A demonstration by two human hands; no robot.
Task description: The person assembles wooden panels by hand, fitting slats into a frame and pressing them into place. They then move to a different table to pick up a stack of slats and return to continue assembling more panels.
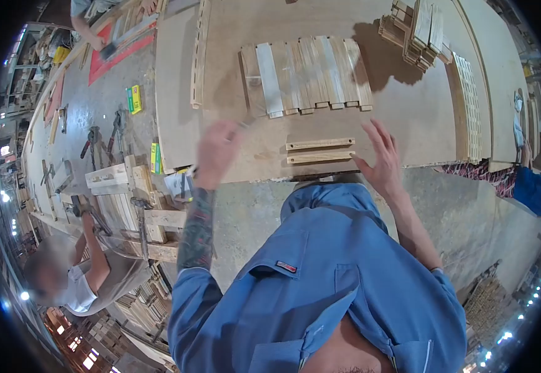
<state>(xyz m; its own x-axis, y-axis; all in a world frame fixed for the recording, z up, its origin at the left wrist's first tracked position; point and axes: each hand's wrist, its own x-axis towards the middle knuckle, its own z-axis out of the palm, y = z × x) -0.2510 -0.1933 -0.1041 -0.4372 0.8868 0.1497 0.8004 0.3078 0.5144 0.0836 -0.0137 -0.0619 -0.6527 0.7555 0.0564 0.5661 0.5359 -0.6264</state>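
My left hand (216,154) is over the table's near edge, left of the wooden strips, and smeared by motion. Its fingers look closed, with a thin blurred thing at their tips that I cannot make out. My right hand (380,156) is open, fingers spread, just right of two short wooden strips. The upper strip (320,145) and the lower strip (320,158) lie parallel near the table edge, with dark holes at their ends. Beyond them lies a row of wooden slats (308,74) side by side, their near ends staggered; one slat (269,78) is paler.
A stack of wood pieces (416,34) stands at the back right, near a slotted wooden rail (467,105). Another rail (200,56) lies at left. Pliers (116,127), a hammer (141,211) and yellow-green boxes (134,99) are further left. Co-workers (74,273) are nearby.
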